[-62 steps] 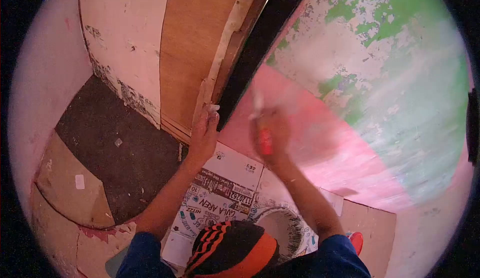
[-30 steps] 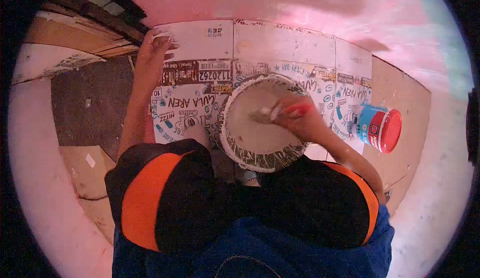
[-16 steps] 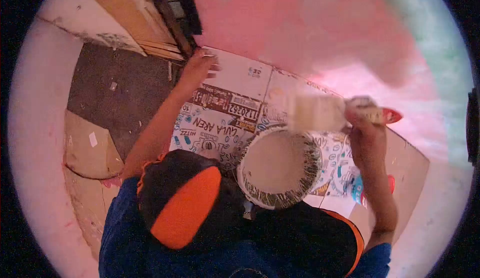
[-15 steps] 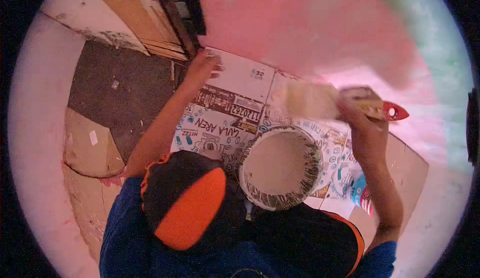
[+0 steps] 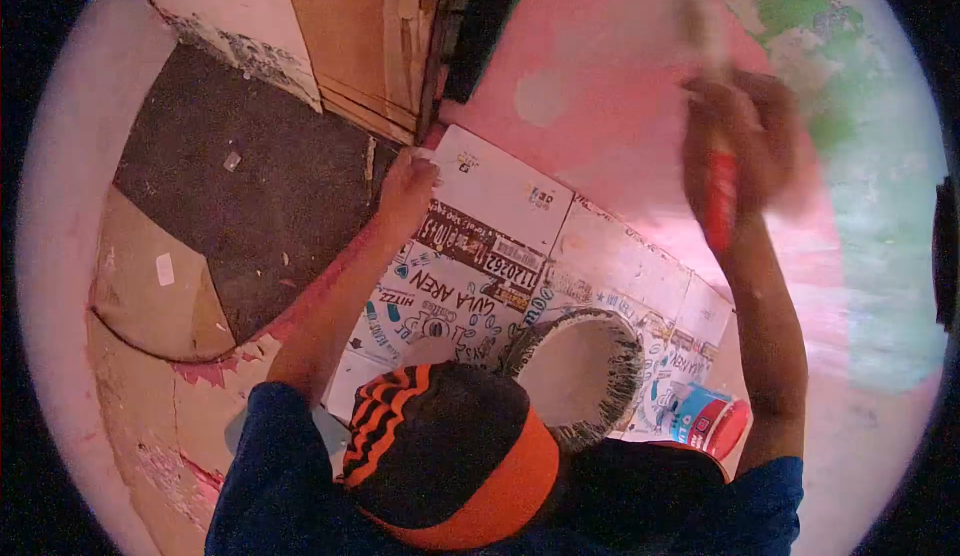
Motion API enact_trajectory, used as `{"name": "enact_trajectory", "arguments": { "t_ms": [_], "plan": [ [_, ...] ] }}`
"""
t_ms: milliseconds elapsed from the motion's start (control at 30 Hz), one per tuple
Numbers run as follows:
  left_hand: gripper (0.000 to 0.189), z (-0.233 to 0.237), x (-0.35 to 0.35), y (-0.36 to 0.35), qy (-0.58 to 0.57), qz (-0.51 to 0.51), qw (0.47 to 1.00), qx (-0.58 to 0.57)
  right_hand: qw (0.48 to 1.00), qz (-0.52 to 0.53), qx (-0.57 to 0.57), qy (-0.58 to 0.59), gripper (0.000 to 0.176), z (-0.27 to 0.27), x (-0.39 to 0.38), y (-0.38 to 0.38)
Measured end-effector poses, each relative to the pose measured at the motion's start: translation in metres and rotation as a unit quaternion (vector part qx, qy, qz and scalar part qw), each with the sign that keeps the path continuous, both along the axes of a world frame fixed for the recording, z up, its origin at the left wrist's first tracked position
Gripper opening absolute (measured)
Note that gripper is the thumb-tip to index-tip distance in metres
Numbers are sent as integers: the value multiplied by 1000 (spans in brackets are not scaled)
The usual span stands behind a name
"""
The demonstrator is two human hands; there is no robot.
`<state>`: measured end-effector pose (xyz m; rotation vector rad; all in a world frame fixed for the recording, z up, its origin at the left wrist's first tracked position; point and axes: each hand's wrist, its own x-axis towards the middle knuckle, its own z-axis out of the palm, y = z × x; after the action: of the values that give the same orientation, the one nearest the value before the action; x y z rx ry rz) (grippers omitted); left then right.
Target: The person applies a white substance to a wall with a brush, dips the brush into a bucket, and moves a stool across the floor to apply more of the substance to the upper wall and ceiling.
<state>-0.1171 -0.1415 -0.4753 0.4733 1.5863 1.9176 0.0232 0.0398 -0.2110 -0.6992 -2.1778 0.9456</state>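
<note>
My right hand, blurred by motion, is closed round a paintbrush with a red handle. Its smeared bristle end points up against the pink wall. My left hand is low at the left edge of a printed cardboard sheet, near the foot of the wooden door frame. Its fingers are curled in, and what they hold, if anything, I cannot make out. Between my knees is a round paint bucket, whitish inside with streaks of paint down its wall.
A blue and red can lies on its side by my right forearm. Wooden boards stand at the upper left beside a dark floor patch. Patchy green and pale paint covers the wall at the right.
My right hand has swung the paintbrush from over the cardboard near the bucket up to the pink wall. My left hand's fingers have curled in at the cardboard's edge. The view has shifted.
</note>
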Motion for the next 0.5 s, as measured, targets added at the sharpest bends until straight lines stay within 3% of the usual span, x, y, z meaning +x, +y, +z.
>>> {"name": "enact_trajectory", "arguments": {
  "t_ms": [33,67,100,133,167,200,233,300,367,433,467,500],
  "plan": [
    [22,3,-1,2,-8,5,1000,-1,996,-11,-87,21,26,16,4,-8],
    [24,6,1,5,5,-14,999,-34,995,-26,86,-46,25,-6,-1,-14],
    [24,18,4,14,9,-20,999,-32,960,-46,254,-111,23,-35,-1,-17],
    [21,32,10,24,-9,-15,999,-27,801,130,549,-197,23,-75,1,-10],
    [18,40,15,32,-28,-12,999,-24,845,192,460,-193,22,-133,-6,-5],
    [21,36,13,37,8,-35,999,-27,802,216,491,-262,23,-161,-7,-15],
    [21,45,12,40,12,-48,998,-26,806,203,489,-266,23,-163,-11,-20],
    [23,56,18,38,4,-72,997,-13,863,195,293,-364,15,-164,-7,-26],
    [22,54,19,28,20,-86,995,-49,911,217,288,-202,11,-133,25,0],
    [25,45,22,16,-32,-119,990,-70,897,171,340,-224,16,-76,67,9],
    [28,33,22,9,-57,-145,985,-76,943,182,216,-177,13,-42,93,3],
    [29,23,18,7,21,-150,985,-83,970,184,103,-117,11,-20,117,0]
  ]
}}
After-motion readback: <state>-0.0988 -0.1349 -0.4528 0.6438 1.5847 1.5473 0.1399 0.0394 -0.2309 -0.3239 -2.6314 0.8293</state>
